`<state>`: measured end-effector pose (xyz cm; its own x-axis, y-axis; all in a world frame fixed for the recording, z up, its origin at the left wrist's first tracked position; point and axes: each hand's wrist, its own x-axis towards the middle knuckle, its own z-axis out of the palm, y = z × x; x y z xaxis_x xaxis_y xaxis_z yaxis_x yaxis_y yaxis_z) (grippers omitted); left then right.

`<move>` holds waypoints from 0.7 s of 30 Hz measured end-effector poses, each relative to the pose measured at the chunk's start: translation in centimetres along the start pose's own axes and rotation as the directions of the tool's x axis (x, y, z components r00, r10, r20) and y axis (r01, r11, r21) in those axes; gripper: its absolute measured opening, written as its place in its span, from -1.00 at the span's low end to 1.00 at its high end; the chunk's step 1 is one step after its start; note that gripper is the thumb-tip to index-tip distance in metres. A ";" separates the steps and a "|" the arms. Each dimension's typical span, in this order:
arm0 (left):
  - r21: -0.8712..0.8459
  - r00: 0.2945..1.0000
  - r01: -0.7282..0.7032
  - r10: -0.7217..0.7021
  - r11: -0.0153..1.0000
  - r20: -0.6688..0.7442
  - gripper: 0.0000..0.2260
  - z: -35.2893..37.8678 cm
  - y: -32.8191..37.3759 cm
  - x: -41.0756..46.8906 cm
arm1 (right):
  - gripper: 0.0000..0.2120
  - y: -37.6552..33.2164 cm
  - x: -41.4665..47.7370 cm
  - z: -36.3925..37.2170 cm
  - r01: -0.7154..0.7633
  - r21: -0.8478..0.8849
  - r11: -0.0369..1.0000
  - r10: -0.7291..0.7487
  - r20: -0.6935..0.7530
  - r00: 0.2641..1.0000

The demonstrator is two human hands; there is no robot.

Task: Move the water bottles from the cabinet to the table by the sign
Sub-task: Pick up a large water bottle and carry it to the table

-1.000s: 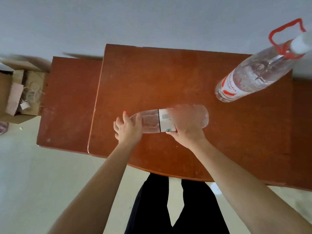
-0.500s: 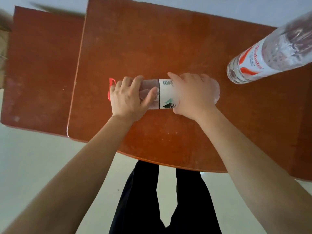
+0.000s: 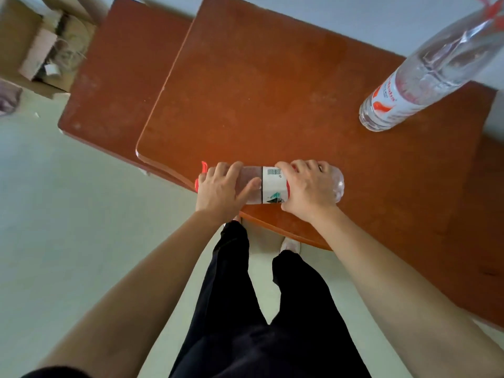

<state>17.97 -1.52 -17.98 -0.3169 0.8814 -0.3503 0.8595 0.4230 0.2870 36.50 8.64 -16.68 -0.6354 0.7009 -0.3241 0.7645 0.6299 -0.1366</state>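
Two hands, both mine, hold one bottle. My left hand and my right hand are curled round a clear water bottle that lies on its side, level, across my view. The left hand grips the neck end, with its thumb stretched along the bottle toward the white label. A red cap loop sticks out past its fingers. The right hand wraps over the wider base half, just beside the label, which shows a barcode and a dark green mark.

The bottle sits at the near edge of a reddish-brown wooden surface, close to its near left corner, and the cap end reaches that edge. I cannot tell whether the bottle rests on the wood or is held just above it.

A second water bottle stands on its base near the far right corner, well apart from my hands. It is clear, with a white and red label.

A lower side table of the same wood adjoins the left edge. Beyond it, an open cardboard box sits on the pale floor. Below my arms are my black trousers and one light shoe.
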 end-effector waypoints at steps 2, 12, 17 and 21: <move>-0.028 0.994 0.092 -0.090 0.995 0.069 -0.33 0.7 0.6 -4.2 | -0.23 -0.4 -2.7 -0.2 0.085 -0.038 0.996 -0.083 0.047 0.995; 0.004 0.915 0.353 -0.344 0.936 -0.212 0.04 -6.0 -3.3 -18.1 | -0.34 -11.5 -2.8 -9.4 0.509 -0.191 0.839 -0.533 -0.105 0.839; 0.020 0.710 0.514 -0.412 0.858 -0.571 0.00 -14.9 -10.7 -25.0 | -0.30 -24.7 -2.6 -15.3 0.670 -0.208 0.713 -0.700 -0.268 0.662; -0.052 0.456 0.631 -0.424 0.774 -0.783 -0.14 -21.5 -18.5 -34.3 | -0.28 -39.5 -5.2 -20.3 0.795 -0.267 0.544 -0.820 -0.368 0.438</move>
<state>4.36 -35.05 7.88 -0.8227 0.3871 0.4163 0.4449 0.8943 0.0477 7.34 -13.08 9.40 -0.9453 -0.0869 0.3143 -0.1183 0.9896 -0.0822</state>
